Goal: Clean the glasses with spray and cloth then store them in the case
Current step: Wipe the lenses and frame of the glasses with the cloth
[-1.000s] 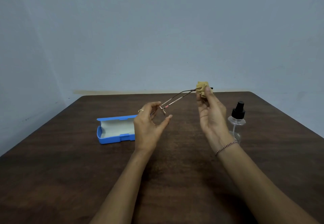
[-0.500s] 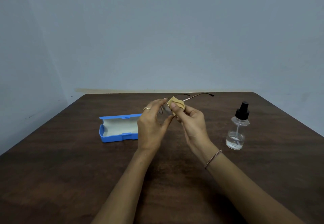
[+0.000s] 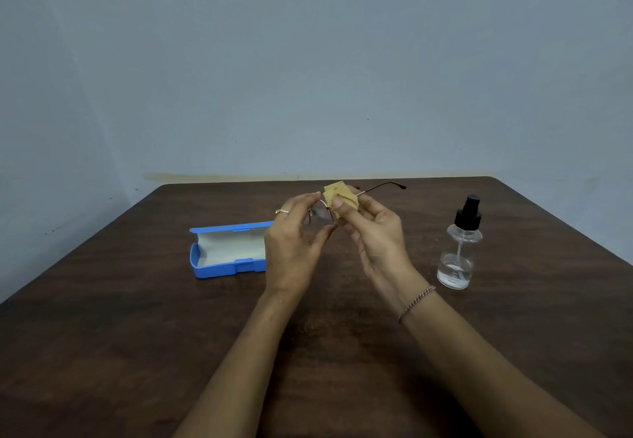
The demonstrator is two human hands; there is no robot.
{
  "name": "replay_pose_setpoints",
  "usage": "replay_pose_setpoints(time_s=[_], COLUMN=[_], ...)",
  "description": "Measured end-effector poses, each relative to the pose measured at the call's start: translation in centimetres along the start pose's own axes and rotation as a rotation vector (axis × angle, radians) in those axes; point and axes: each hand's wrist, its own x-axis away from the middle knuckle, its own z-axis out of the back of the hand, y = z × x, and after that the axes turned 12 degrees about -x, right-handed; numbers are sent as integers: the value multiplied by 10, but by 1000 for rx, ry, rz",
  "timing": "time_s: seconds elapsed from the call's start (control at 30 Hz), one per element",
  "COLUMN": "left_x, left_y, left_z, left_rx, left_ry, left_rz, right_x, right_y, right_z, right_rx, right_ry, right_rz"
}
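Observation:
Thin metal-framed glasses (image 3: 321, 213) are held up over the middle of the table. My left hand (image 3: 293, 249) pinches the frame at one lens between thumb and fingers. My right hand (image 3: 375, 237) pinches a small tan cloth (image 3: 340, 196) against the frame beside that lens. One temple arm (image 3: 382, 187) sticks out to the right behind the cloth. An open blue case (image 3: 226, 249) with a pale lining lies to the left, partly hidden by my left hand. A clear spray bottle (image 3: 459, 249) with a black nozzle stands to the right.
Everything sits on a dark wooden table (image 3: 137, 334) whose far edge meets a plain blue-grey wall. The case and the bottle stand apart from my hands on either side.
A second ago my right hand held the cloth at the far tip of a temple arm. It has slid back along the glasses to the lens, close to my left hand, which keeps its hold.

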Motion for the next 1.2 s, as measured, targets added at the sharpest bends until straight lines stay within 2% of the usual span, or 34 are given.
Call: replay_pose_setpoints(time_s=[0.3, 0.97, 1.2], left_x=[0, -5, -7], left_y=[0, -5, -8], left_z=[-1, 4, 6], left_rx=[66, 166, 173], left_ry=[-15, 6, 26], left_rz=[41, 117, 178], right_x=[3, -16, -18], right_y=[2, -43, -41], right_z=[-1, 2, 8], right_rx=[59, -300, -309], right_ry=[-18, 90, 108], right_rz=[40, 195, 211])
